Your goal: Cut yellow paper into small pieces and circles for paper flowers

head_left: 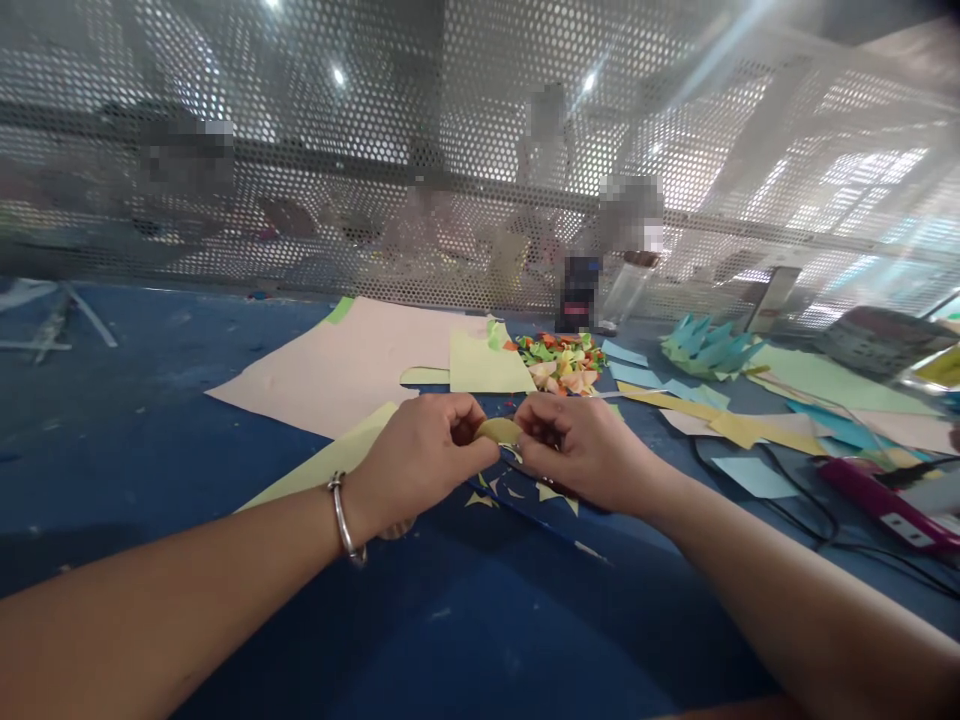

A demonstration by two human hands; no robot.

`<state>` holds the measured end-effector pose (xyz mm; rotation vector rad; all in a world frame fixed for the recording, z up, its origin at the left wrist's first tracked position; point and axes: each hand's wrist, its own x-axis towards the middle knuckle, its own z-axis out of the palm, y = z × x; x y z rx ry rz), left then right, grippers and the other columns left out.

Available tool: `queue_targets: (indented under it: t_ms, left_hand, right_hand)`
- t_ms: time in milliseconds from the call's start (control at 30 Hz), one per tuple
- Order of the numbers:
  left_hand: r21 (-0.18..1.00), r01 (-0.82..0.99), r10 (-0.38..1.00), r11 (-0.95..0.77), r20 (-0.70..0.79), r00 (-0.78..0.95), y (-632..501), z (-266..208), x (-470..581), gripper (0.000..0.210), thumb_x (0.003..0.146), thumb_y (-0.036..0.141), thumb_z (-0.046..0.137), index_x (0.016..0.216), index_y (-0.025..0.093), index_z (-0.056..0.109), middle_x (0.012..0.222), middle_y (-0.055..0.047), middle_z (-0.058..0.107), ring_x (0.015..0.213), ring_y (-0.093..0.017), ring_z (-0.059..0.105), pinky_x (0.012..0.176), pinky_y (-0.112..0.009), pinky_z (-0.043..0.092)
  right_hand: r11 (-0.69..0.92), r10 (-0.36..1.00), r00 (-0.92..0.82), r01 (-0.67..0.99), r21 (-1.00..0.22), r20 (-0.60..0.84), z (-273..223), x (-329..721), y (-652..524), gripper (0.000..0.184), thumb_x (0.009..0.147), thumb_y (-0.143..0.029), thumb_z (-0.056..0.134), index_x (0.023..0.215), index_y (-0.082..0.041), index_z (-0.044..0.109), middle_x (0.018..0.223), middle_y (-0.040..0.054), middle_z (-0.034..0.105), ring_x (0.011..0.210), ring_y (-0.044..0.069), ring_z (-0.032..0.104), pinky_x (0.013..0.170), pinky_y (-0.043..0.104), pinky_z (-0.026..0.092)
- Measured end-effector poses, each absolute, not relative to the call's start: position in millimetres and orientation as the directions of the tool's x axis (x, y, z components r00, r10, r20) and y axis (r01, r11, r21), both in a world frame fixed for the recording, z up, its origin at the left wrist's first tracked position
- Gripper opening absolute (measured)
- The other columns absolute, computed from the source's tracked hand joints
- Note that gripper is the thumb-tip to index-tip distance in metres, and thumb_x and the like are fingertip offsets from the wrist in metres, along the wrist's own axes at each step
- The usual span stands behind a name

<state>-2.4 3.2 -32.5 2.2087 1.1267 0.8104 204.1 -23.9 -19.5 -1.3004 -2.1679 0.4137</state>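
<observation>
A small yellow paper piece [499,431] with a curved edge is pinched between the fingertips of both hands. My left hand [424,450], with a silver bangle at its wrist, grips the piece's left end. At its other end, my right hand [589,450] pinches it between thumb and fingers. Part of the piece is hidden by the fingers. Below lie pale yellow paper scraps [480,498] and a thin blue paintbrush-like stick [540,522]. Something dark beneath my right hand is mostly covered.
Beyond my hands lie a large pale pink sheet [337,355], a yellow sheet [487,365] and a pile of colourful paper cuttings [562,362]. To the right are a spiky blue-green paper piece [705,345], paper strips [750,430] and a magenta power strip [877,505] with cables. A perforated screen [337,130] stands behind.
</observation>
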Motion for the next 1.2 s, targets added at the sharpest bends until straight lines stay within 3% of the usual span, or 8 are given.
queue_targets:
  t_ms: [233, 400, 733, 1000, 1200]
  left_hand:
    - [0.653, 0.565, 0.841, -0.505, 0.223, 0.494, 5.7, -24.9, -3.5, 0.01, 0.073, 0.026, 0.062, 0.067, 0.018, 0.062, 0.059, 0.004, 0.058, 0.055, -0.01, 0.05, 0.051, -0.023, 0.033]
    - [0.739, 0.504, 0.853, -0.448, 0.183, 0.489, 4.9, -28.3, -4.0, 0.01, 0.076, 0.026, 0.061, 0.071, 0.018, 0.063, 0.062, 0.003, 0.062, 0.058, -0.011, 0.053, 0.053, -0.023, 0.036]
    - [0.759, 0.448, 0.84, -0.472, 0.233, 0.49, -2.3, -28.8, -1.9, 0.009, 0.079, 0.026, 0.061, 0.075, 0.018, 0.062, 0.064, 0.004, 0.06, 0.057, -0.009, 0.049, 0.052, -0.021, 0.035]
    - [0.78, 0.439, 0.854, -0.447, 0.226, 0.468, -0.1, -28.9, -1.6, 0.011, 0.08, 0.028, 0.061, 0.074, 0.019, 0.063, 0.067, 0.001, 0.067, 0.062, -0.012, 0.059, 0.055, -0.023, 0.04]
    - [0.773, 0.439, 0.849, -0.458, 0.233, 0.475, 1.3, -31.3, -2.3, 0.012, 0.079, 0.029, 0.061, 0.073, 0.019, 0.061, 0.065, 0.001, 0.066, 0.059, -0.012, 0.057, 0.054, -0.023, 0.039]
  right_hand:
    - [0.48, 0.877, -0.384, 0.692, -0.539, 0.288, -20.9, 204.7, -21.7, 0.009, 0.076, -0.013, 0.059, 0.072, -0.019, 0.054, 0.058, -0.0072, 0.049, 0.052, 0.006, 0.041, 0.049, 0.02, 0.031]
    - [0.458, 0.889, -0.362, 0.691, -0.559, 0.281, -19.7, 204.5, -24.1, 0.005, 0.08, -0.019, 0.059, 0.075, -0.019, 0.058, 0.059, -0.0064, 0.051, 0.052, 0.007, 0.042, 0.05, 0.021, 0.032]
    - [0.522, 0.849, -0.359, 0.684, -0.509, 0.388, -22.3, 200.2, -26.0, 0.013, 0.076, -0.015, 0.058, 0.066, -0.018, 0.051, 0.057, -0.0074, 0.042, 0.052, 0.006, 0.035, 0.048, 0.021, 0.026]
    - [0.481, 0.873, -0.295, 0.654, -0.584, 0.388, -19.6, 203.7, -25.4, 0.008, 0.076, -0.015, 0.057, 0.069, -0.017, 0.058, 0.055, -0.0072, 0.045, 0.051, 0.006, 0.036, 0.047, 0.02, 0.029]
    - [0.476, 0.877, -0.298, 0.648, -0.595, 0.377, -18.5, 202.3, -27.6, 0.008, 0.076, -0.015, 0.057, 0.069, -0.018, 0.058, 0.055, -0.0068, 0.046, 0.051, 0.007, 0.037, 0.047, 0.02, 0.03]
